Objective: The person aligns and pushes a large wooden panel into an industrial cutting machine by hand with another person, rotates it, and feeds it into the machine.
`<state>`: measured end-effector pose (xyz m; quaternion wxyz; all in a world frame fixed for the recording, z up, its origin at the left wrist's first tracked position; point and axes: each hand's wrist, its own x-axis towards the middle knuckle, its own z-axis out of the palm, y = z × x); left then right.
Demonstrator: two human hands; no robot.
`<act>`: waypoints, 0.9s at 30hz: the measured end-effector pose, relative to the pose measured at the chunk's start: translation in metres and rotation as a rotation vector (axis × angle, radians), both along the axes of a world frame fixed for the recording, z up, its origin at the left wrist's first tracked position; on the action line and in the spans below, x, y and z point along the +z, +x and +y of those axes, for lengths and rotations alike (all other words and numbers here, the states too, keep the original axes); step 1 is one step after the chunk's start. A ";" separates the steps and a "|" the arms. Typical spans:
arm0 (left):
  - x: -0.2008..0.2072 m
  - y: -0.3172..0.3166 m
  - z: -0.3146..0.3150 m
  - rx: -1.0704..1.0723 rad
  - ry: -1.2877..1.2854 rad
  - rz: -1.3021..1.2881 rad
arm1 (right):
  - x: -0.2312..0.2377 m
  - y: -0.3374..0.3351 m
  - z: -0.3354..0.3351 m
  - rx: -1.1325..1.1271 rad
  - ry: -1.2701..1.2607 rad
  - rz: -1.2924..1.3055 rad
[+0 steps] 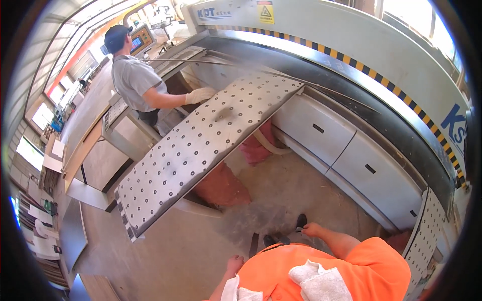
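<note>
My right hand [313, 230] is low in front of my body, its fingers closed. A small thin dark thing [299, 230] shows at its fingertips, too small to name. My left hand [235, 263] hangs beside my orange shirt, loosely curled, with nothing visible in it. Both hands are apart from the long white air-float table [196, 143], dotted with round black ports, which stretches out ahead of me. A white towel [321, 281] hangs over the front of my shirt.
Beyond the table a co-worker [135, 80] in a grey shirt rests a gloved hand on it, facing a control screen [141, 40]. A large panel-saw machine [346, 155] with a striped beam spans the right. Reddish sacks [223, 185] sit under the table. Another dotted table [424, 236] stands far right.
</note>
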<state>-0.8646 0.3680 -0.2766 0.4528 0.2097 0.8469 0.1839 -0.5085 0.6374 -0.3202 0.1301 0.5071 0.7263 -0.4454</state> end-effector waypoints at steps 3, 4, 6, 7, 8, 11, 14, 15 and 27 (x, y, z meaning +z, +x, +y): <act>-0.009 -0.002 -0.002 -0.050 0.012 0.051 | -0.002 0.001 0.000 -0.009 -0.004 -0.007; -0.012 -0.002 -0.004 -0.048 0.012 0.051 | -0.003 0.001 0.000 -0.014 -0.002 -0.007; -0.008 0.001 -0.004 -0.002 -0.004 0.019 | -0.005 0.001 0.000 -0.015 -0.007 -0.020; -0.010 0.000 -0.005 0.002 -0.004 0.019 | -0.007 0.001 0.000 -0.019 -0.014 -0.033; -0.012 -0.003 -0.004 -0.025 -0.013 0.015 | -0.008 0.001 0.000 -0.016 -0.013 -0.032; -0.015 -0.004 -0.007 -0.038 -0.023 0.005 | -0.012 0.001 0.000 -0.004 -0.025 -0.045; -0.013 -0.005 -0.003 -0.061 -0.034 -0.004 | -0.018 0.005 0.000 0.035 0.012 -0.035; -0.014 -0.006 -0.003 -0.087 -0.042 -0.002 | -0.017 0.005 0.000 0.037 0.004 -0.031; -0.030 -0.010 -0.007 -0.081 -0.009 -0.038 | -0.004 0.019 -0.007 0.044 -0.001 -0.011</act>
